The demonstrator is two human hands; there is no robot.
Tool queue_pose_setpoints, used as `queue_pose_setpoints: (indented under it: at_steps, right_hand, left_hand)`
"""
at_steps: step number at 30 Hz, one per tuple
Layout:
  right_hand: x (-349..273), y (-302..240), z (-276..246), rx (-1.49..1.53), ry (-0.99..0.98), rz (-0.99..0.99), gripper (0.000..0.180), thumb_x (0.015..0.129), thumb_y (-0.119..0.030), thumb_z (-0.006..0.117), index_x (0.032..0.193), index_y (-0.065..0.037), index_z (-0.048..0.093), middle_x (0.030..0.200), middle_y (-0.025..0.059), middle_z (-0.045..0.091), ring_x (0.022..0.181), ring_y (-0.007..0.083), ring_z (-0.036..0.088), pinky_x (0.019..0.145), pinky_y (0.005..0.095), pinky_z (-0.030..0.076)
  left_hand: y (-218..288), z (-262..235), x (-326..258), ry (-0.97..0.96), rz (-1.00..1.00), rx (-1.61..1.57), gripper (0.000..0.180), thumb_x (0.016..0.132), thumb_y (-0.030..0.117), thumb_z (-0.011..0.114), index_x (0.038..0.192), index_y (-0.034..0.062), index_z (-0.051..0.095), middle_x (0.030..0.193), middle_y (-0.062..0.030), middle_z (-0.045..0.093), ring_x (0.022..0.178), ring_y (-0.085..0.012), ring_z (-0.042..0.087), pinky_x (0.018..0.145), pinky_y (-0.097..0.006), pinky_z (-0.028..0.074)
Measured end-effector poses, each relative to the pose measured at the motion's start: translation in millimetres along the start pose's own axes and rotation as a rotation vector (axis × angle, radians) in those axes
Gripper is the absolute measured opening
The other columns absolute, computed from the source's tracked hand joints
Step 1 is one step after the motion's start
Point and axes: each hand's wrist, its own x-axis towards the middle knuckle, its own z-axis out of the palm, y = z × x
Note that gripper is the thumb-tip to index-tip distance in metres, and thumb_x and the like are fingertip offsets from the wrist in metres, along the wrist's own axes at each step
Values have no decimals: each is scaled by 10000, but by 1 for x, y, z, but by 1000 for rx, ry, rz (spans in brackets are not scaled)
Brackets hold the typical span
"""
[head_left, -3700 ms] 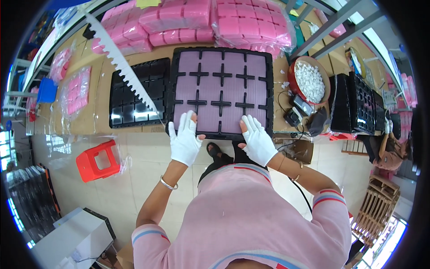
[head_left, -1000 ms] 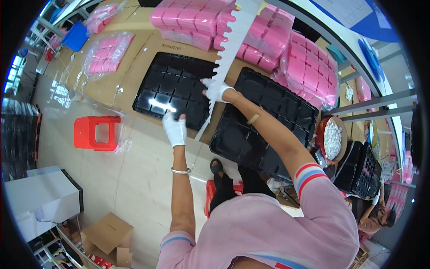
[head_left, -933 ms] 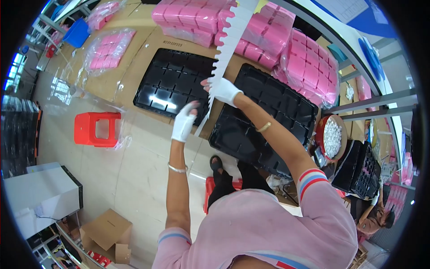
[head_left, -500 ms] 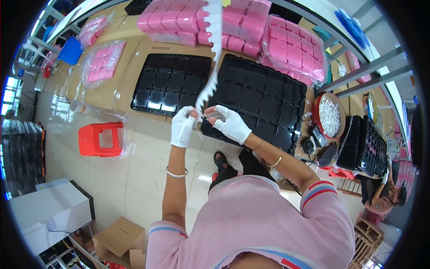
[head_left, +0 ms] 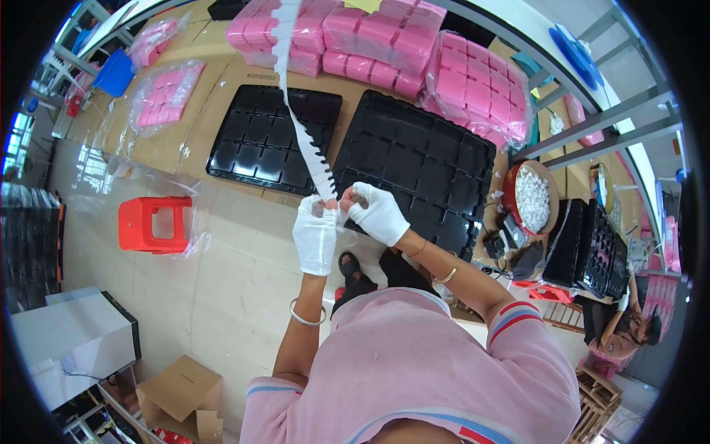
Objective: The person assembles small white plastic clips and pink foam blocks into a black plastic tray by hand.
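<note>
Cardboard-covered bench with two black trays beyond my fingertips: both gloved hands, left hand and right hand, pinch shut on the near end of a white notched strip, seemingly light, floppy, tearable, best held near its end.

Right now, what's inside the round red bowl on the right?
The round red bowl holds a heap of small white pieces. Whatever lies beneath that heap is covered.
</note>
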Motion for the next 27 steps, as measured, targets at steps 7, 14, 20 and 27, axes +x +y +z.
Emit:
queue_pose_setpoints:
  at_steps: [7,14,20,27]
  right_hand:
    - [-5,-16,-30,-441,25,-626,139,787,-62,712,828,-89,582,829,85,635,785,325,616,716,403,483]
    - [90,8,-111,-512,101,-647,138,753,-48,717,736,-36,580,1113,175,660,972,392,633,844,428,515]
    - [179,36,-172,-781,-21,-486,57,802,-61,665,844,-24,678,1334,192,594,1084,391,629,931,435,515]
    - [220,48,-158,-798,-161,-385,58,808,-63,637,835,-19,662,1327,160,601,1040,380,649,929,420,521]
  left_hand:
    - [7,7,-1,-9,-418,-224,203,997,223,656,992,21,670,743,-10,634,579,-57,513,517,-242,430]
    - [-36,-4,-10,199,-271,43,228,969,222,700,967,-6,683,798,-39,657,667,-100,567,612,-268,472]
    - [-59,-12,-22,225,-209,216,278,941,240,746,981,-30,698,825,-45,666,747,-117,595,701,-279,494]
    - [-52,-8,-33,242,-350,62,268,921,224,779,999,-23,710,733,7,624,618,-57,508,565,-229,413]
